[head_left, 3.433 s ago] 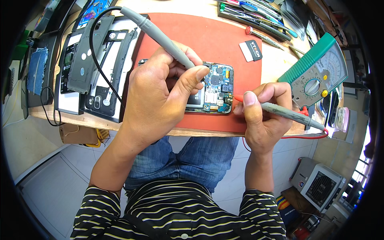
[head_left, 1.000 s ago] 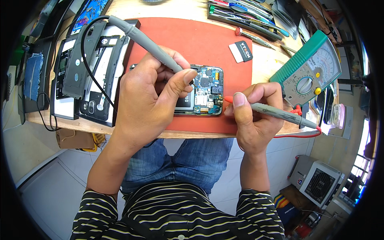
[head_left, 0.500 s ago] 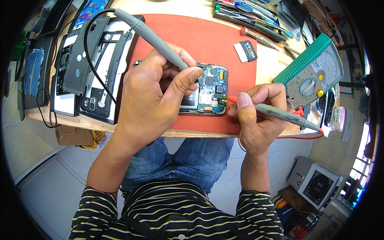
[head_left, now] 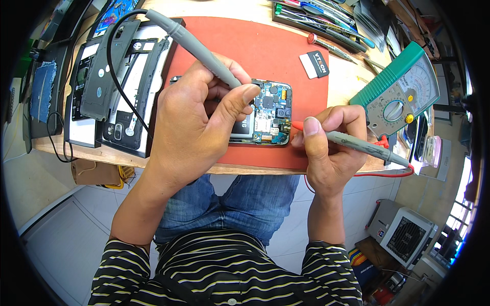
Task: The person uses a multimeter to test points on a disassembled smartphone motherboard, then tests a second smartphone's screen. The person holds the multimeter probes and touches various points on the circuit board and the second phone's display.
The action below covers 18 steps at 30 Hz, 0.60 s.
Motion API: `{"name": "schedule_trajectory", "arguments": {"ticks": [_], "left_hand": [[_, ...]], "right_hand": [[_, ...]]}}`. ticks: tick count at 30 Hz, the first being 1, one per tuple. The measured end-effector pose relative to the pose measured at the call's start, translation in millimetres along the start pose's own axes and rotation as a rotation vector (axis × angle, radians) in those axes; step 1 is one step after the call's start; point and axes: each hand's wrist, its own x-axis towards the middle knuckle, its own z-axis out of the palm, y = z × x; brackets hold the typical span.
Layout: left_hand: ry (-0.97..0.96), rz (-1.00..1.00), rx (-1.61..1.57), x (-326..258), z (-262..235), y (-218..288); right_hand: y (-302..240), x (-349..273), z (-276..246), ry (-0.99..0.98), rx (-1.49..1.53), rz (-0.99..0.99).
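An opened smartphone (head_left: 268, 109) with its blue circuit board and battery (head_left: 243, 128) bare lies on a red mat (head_left: 240, 46). My left hand (head_left: 196, 117) covers its left part and grips a grey test probe (head_left: 191, 43) with a black lead; that probe's tip is hidden behind my fingers. From the right, my right hand (head_left: 329, 145) pinches a second test probe (head_left: 362, 145), grey with a red tip end, which points at the lower right edge of the board. Whether its point touches, I cannot tell. A green-cased analog multimeter (head_left: 398, 94) stands tilted at the right.
White trays at the left hold phone covers and a dark frame (head_left: 135, 92). A black tray (head_left: 326, 25) of pens and tools sits at the back. A black-and-white card (head_left: 314, 65) and a red-capped screwdriver (head_left: 332, 47) lie behind my right hand. The table's front edge is near my wrists.
Both hands keep almost the same pose, probes still in them. Only a slight shift of the view shows.
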Motion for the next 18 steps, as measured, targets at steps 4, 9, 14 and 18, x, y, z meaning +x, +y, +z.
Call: {"name": "schedule_trajectory", "arguments": {"ticks": [4, 9, 14, 18], "left_hand": [[0.001, 0.006, -0.011, 0.9, 0.5, -0.1], [0.013, 0.002, -0.011, 0.2, 0.9, 0.0], [0.004, 0.015, -0.01, 0.8, 0.9, -1.0], [0.0, 0.021, -0.003, 0.8, 0.6, -1.4]], "right_hand": [[-0.7, -0.2, -1.1, -0.002, 0.018, 0.01], [-2.5, 0.6, -5.9, -0.082, -0.072, -0.011], [0.2, -0.3, -0.8, 0.0, 0.007, -0.006], [0.1, 0.0, -0.5, -0.002, 0.019, -0.006]]}}
